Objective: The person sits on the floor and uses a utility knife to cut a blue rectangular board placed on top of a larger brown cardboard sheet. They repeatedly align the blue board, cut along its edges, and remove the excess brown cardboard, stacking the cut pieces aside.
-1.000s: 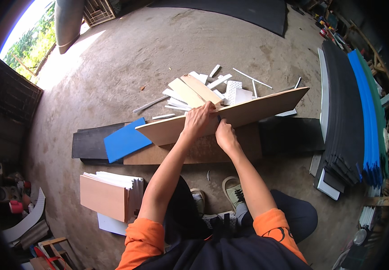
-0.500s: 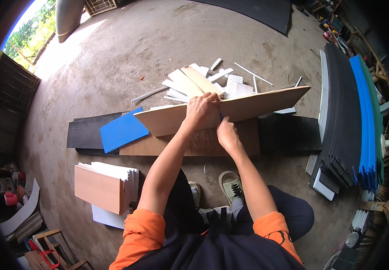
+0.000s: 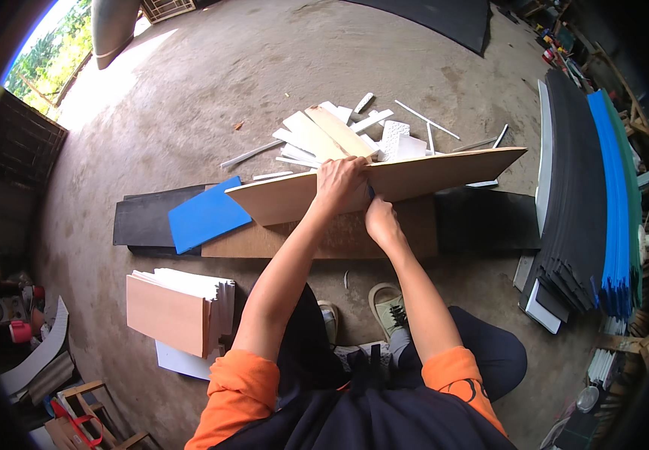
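A long beige board (image 3: 444, 171) lies slanted across a brown sheet (image 3: 414, 236) on the concrete floor. My left hand (image 3: 342, 184) grips the board near its middle, fingers curled over it. Just below, my right hand (image 3: 381, 222) is closed in a fist around a small dark tool (image 3: 370, 193) whose tip meets the board's near edge beside my left hand. A blue sheet (image 3: 204, 214) rests on a black mat (image 3: 144, 217) at the board's left end.
White and beige offcuts (image 3: 339, 131) are piled behind the board. A stack of cut beige panels (image 3: 178, 311) stands at the lower left. Tall stacks of black and blue sheets (image 3: 587, 202) line the right side. My shoe (image 3: 388, 307) is under me.
Both hands stay on the board in nearly the same spot. The view has shifted slightly.
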`<state>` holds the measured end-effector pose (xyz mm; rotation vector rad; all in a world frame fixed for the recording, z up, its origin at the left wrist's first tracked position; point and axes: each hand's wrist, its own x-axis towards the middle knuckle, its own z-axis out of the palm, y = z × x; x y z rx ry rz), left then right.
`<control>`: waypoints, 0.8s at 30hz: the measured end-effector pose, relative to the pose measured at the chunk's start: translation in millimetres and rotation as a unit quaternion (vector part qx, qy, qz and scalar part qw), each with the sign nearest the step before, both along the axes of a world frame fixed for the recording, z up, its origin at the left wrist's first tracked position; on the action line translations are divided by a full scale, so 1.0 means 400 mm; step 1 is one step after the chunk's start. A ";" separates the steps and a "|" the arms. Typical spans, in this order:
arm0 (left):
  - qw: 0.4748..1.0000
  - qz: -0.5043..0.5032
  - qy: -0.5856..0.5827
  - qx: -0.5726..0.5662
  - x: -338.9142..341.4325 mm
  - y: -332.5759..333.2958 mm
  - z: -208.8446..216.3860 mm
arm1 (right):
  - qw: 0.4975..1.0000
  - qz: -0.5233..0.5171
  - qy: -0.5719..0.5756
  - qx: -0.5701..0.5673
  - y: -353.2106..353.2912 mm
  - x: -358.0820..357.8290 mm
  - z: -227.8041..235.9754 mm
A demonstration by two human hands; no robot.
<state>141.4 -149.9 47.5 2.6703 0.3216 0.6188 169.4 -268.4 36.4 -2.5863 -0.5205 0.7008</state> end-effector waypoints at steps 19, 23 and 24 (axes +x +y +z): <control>1.000 -0.004 0.027 0.001 0.011 0.014 -0.006 | 0.998 -0.020 0.023 0.049 0.003 0.013 -0.066; 0.999 -0.006 0.045 0.012 0.016 0.019 -0.003 | 0.999 -0.013 0.013 0.033 -0.028 -0.017 -0.090; 0.999 -0.008 0.042 0.009 0.018 0.016 -0.004 | 0.999 -0.002 -0.001 0.044 -0.032 -0.008 -0.107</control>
